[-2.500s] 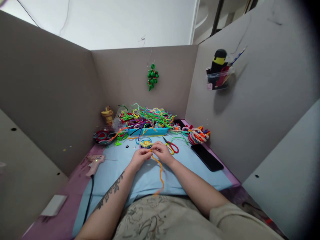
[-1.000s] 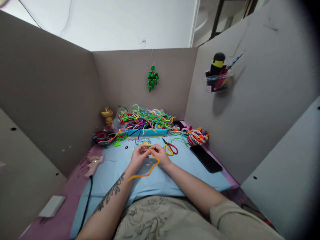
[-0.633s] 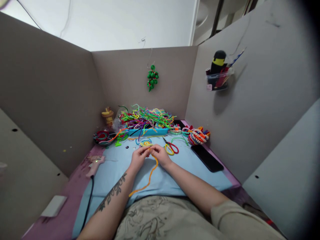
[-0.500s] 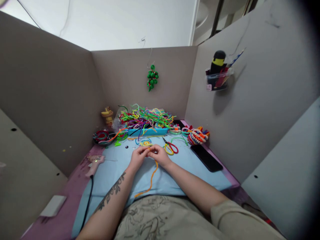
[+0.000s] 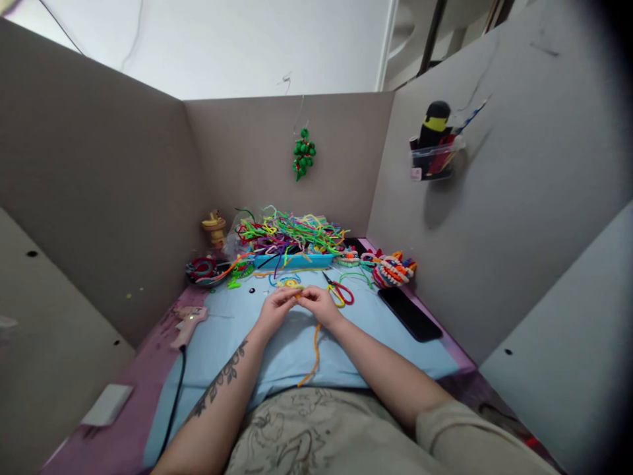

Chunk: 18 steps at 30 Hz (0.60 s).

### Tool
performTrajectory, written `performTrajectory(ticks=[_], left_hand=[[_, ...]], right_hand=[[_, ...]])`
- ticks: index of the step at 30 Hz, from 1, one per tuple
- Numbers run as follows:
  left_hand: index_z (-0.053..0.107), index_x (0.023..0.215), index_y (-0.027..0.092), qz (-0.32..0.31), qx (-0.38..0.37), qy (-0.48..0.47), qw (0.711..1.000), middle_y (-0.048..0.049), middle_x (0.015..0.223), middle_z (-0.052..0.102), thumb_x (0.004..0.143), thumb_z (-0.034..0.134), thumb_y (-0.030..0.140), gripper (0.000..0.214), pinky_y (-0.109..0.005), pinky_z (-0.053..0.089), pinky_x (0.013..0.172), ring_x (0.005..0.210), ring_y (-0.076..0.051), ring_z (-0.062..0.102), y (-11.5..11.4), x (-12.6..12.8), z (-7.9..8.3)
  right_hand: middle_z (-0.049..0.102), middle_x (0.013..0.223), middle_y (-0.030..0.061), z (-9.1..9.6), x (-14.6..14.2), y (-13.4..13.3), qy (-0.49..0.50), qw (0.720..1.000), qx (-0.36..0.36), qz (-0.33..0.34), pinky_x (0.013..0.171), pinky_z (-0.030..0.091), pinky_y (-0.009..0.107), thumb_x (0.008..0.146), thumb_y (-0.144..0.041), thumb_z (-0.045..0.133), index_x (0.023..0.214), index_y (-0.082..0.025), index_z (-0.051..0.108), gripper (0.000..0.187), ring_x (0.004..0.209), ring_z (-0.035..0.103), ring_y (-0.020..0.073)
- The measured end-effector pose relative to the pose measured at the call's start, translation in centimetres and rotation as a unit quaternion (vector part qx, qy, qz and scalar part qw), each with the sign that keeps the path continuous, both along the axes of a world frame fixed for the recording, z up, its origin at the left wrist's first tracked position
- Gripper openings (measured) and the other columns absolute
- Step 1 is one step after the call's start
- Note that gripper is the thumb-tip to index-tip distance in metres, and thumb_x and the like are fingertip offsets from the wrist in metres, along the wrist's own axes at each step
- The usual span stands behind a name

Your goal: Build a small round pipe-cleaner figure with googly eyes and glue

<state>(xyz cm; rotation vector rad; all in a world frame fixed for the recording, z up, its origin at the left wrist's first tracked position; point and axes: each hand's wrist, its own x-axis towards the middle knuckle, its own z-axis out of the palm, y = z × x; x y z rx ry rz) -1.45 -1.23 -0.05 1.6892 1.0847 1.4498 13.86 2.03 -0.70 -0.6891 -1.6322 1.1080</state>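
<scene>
My left hand [image 5: 273, 310] and my right hand [image 5: 319, 305] meet fingertip to fingertip over the light blue mat [image 5: 395, 343]. Both pinch the top end of an orange pipe cleaner [image 5: 314, 346], whose long tail hangs down toward my lap. Just beyond my fingers lies a small coiled yellow and blue pipe-cleaner piece [image 5: 288, 283]. Red-handled scissors [image 5: 339, 290] lie right of my right hand.
A blue tray [image 5: 291, 261] heaped with coloured pipe cleaners stands at the back. Finished coiled pieces [image 5: 392, 269] sit back right, a black phone [image 5: 409, 313] right, a pink glue gun [image 5: 188, 323] left, a dark bowl [image 5: 202, 270] back left. Cardboard walls enclose the desk.
The orange tail has swung from lying out to the left to hanging nearly straight down toward my lap. Both hands stay pinched together in the same spot.
</scene>
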Motion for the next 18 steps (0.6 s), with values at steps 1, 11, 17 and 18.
performTrajectory(ticks=[1, 11, 17, 18], left_hand=[[0.071, 0.094, 0.021, 0.0, 0.031, 0.028, 0.999, -0.0075, 0.091, 0.063, 0.074, 0.063, 0.031, 0.024, -0.033, 0.043, 0.081, 0.088, -0.019, 0.055, 0.04, -0.1, 0.0], [0.071, 0.079, 0.02, 0.074, 0.075, 0.058, 0.993, -0.0048, 0.079, 0.059, 0.075, 0.061, 0.029, 0.014, -0.03, 0.044, 0.074, 0.079, -0.017, 0.055, -0.22, -0.06, 0.2], [0.069, 0.078, 0.017, 0.087, -0.009, -0.05, 0.995, -0.0042, 0.081, 0.064, 0.071, 0.063, 0.03, 0.016, -0.028, 0.044, 0.072, 0.077, -0.016, 0.057, -0.17, 0.48, -0.14], [0.068, 0.08, 0.016, 0.08, -0.035, -0.079, 0.993, -0.0038, 0.079, 0.064, 0.07, 0.063, 0.03, 0.018, -0.027, 0.044, 0.07, 0.074, -0.015, 0.056, -0.1, 0.65, -0.32]], right_hand=[[0.052, 0.059, -0.0029, -0.03, 0.09, 0.09, 0.004, 1.0, -0.016, 0.013, 0.058, 0.037, 0.023, 0.068, -0.032, 0.065, 0.06, -0.016, 0.06, 0.019, 0.059, 0.047, 0.0104], [0.046, 0.044, -0.0065, -0.91, -0.02, 0.87, 0.028, 0.98, -0.169, 0.103, 0.038, 0.024, 0.02, 0.063, -0.035, 0.068, 0.072, -0.015, 0.064, 0.022, 0.037, 0.034, 0.0053], [0.048, 0.046, -0.006, -0.58, -0.51, 0.49, 0.059, 0.966, -0.215, 0.127, 0.034, 0.022, 0.019, 0.061, -0.038, 0.07, 0.064, -0.016, 0.054, 0.028, 0.034, 0.035, 0.0048], [0.048, 0.046, -0.0061, -0.61, -0.58, 0.48, 0.06, 0.966, -0.215, 0.131, 0.034, 0.023, 0.019, 0.062, -0.038, 0.07, 0.064, -0.016, 0.054, 0.027, 0.034, 0.035, 0.0049]])
